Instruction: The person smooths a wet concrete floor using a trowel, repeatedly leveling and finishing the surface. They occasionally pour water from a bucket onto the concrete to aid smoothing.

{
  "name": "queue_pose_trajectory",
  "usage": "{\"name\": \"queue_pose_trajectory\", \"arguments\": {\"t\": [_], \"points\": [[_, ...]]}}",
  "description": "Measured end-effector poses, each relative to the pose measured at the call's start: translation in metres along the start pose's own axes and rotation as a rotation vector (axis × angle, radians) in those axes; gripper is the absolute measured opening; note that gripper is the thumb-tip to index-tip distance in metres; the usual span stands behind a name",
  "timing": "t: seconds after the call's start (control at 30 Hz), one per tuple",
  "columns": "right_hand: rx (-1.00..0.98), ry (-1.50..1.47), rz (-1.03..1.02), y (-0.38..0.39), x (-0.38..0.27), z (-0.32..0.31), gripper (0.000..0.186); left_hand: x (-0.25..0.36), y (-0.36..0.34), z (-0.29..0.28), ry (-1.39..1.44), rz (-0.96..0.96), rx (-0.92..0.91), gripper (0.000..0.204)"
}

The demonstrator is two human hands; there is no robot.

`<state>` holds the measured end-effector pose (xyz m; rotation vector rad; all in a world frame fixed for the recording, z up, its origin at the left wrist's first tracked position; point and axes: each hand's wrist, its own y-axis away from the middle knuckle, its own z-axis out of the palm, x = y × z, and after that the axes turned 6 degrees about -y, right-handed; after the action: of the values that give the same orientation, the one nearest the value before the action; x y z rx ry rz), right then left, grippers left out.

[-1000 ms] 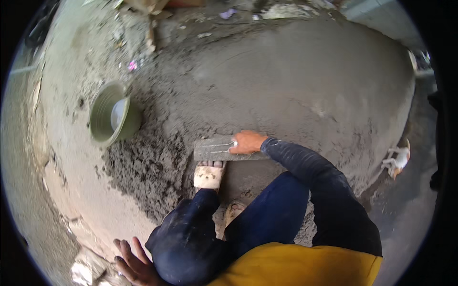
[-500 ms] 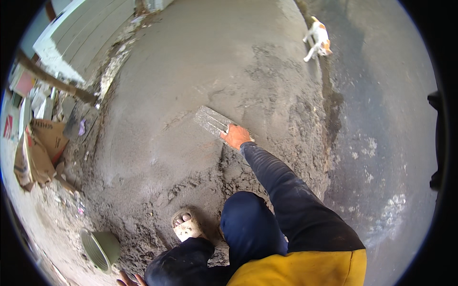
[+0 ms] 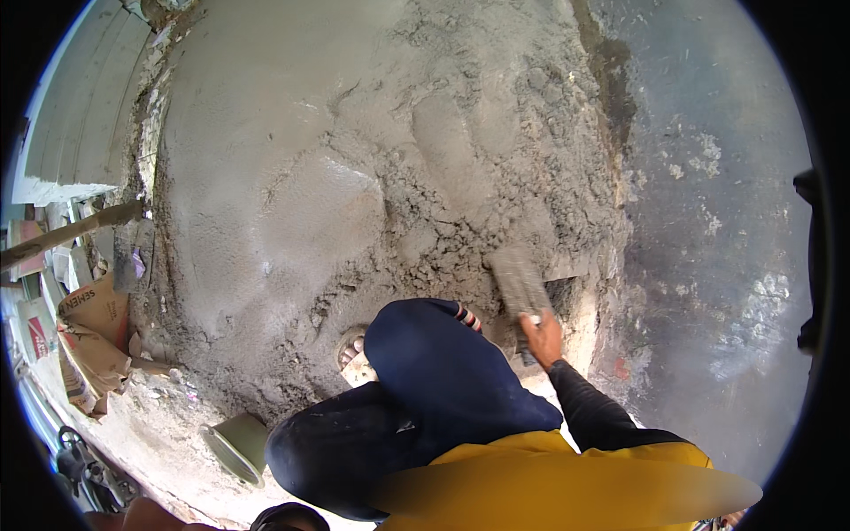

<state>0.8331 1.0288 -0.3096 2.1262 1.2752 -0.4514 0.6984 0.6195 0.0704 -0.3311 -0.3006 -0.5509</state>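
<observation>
My right hand (image 3: 542, 338) is closed round the handle of a rectangular finishing trowel (image 3: 515, 279). The grey, mortar-smeared blade looks slightly blurred and rests at the rough right side of the wet concrete (image 3: 292, 190), beside my bent knee. Crumbly, lumpy concrete (image 3: 460, 212) surrounds the blade, while the surface farther left and away is smoother. At the lower left rim, only a cut-off, blurred part of what appears to be my left hand (image 3: 152, 516) shows; its fingers cannot be made out.
A greenish bucket (image 3: 241, 447) lies tipped near my left leg. Torn brown paper sacks (image 3: 96, 327), a wooden pole (image 3: 75, 234) and rubble line the left side. Dark, smooth pavement (image 3: 717, 239) borders the concrete on the right. My sandalled foot (image 3: 356, 361) stands at the concrete's near edge.
My right hand has drawn the trowel nearer and to the right, from the middle of the concrete to beside my knee. The view has shifted, and the white-and-orange cat is out of it.
</observation>
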Motion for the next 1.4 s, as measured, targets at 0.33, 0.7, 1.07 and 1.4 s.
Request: {"name": "queue_pose_trajectory", "arguments": {"t": [0.33,0.7,1.07,1.4], "points": [[-0.058,-0.092,0.042,-0.127,-0.081,0.11,0.061,-0.005,0.012,-0.014,0.15,-0.604,-0.41,0.093],[-0.256,-0.455,0.262,-0.163,-0.12,0.105,0.091,0.016,0.014,-0.028,0.151,-0.665,-0.527,0.079],[-0.346,-0.901,0.047,-0.325,-0.291,-0.037,0.022,0.01,0.021,-0.011,0.105,-0.628,-0.403,0.086],[-0.059,-0.231,-0.193,-0.259,-0.139,-0.062,0.047,-0.001,-0.01,-0.055,-0.323,-0.377,-0.224,0.076]]}}
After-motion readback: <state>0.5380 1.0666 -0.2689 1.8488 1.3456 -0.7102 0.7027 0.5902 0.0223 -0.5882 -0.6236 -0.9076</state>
